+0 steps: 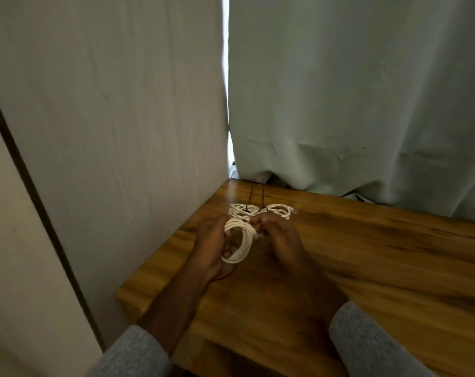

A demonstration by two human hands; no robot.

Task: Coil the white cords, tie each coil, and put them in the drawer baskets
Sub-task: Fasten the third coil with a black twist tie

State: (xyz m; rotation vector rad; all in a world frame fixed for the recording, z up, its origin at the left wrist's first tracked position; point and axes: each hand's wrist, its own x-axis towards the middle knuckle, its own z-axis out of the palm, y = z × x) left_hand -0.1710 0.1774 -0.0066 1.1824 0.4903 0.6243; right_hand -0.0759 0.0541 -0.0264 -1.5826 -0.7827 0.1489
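1. we hold a round coil of white cord [237, 242] upright just above the wooden table [366, 254], between our two hands.
2. our left hand [213, 240] grips the coil's left side: the fingers curl through its middle and the loops run across them, so the ring stands out to the right of the palm.
3. our right hand [278, 235] meets the coil at its upper right edge, fingers bunched together and pinching at the strands there; what exactly sits between the fingertips is too small and blurred to tell.
4. the coil is several smooth turns of thin cord, laid side by side into a neat hoop, pale cream against the dark grain.
5. just beyond our hands, two more bundles lie flat on the table: one twisted bundle [243, 210] to the left and another bundle [279, 210] to the right, each looser and braided-looking, drawn in at the centre like the halves of a bow.
6. two thin black ties [258, 194] run from those bundles toward the table's far edge, straight and stiff.
7. the tabletop is glossy warm brown wood with darker streaks, its near-left corner squared off.
8. a pale curtain [353, 91] hangs in soft folds behind the table, and a plain light wall [108, 104] stands on the left.
9. grey knit sleeves [366, 341] cover both forearms near the bottom edge.
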